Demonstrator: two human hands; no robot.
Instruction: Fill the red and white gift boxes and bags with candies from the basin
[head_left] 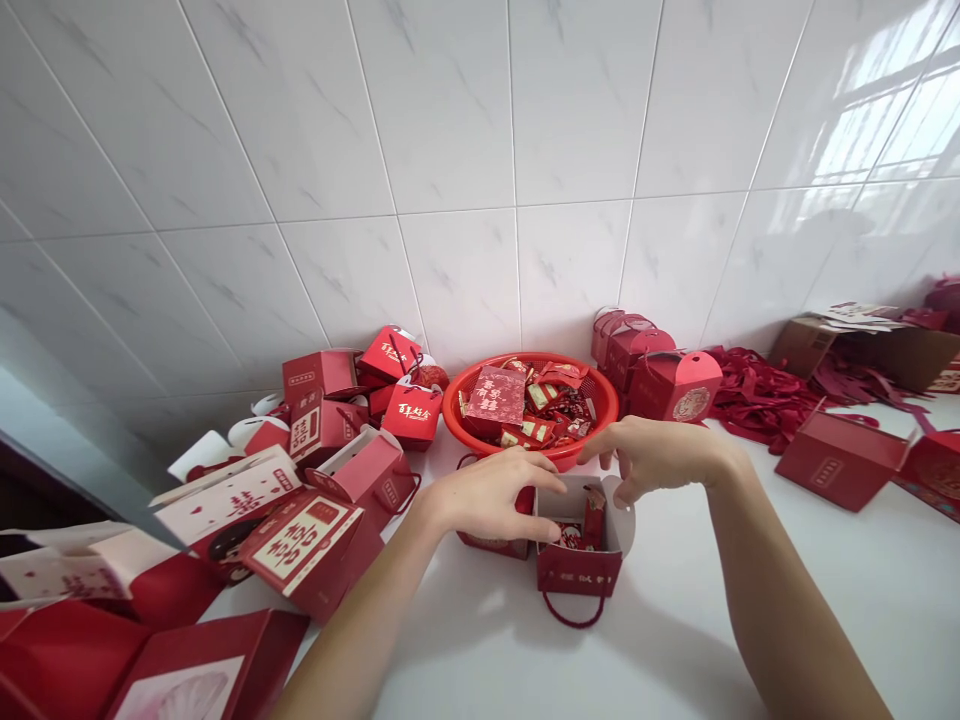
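An open red gift box (579, 578) with a rope handle stands on the white table, its white inside showing and red-wrapped sweets (595, 520) in it. My left hand (504, 500) is over its left side, fingers apart, thumb close to the rim. On the right, my right hand (649, 455) hovers above the box's right flap with bent, parted fingers and nothing visible in them. A second red box (491, 546) sits partly hidden under my left hand. Just behind, a red plastic basket (455, 415) holds several wrapped sweets and a patterned red packet (496, 396).
Several red boxes (307, 548) crowd the left side, some open. More handled boxes (671, 385) line the wall at right, beside a heap of dark red ribbons (757, 395). A cardboard box (806, 350) and a red box (841, 460) are farther right. The tiled wall (450, 150) bounds the back.
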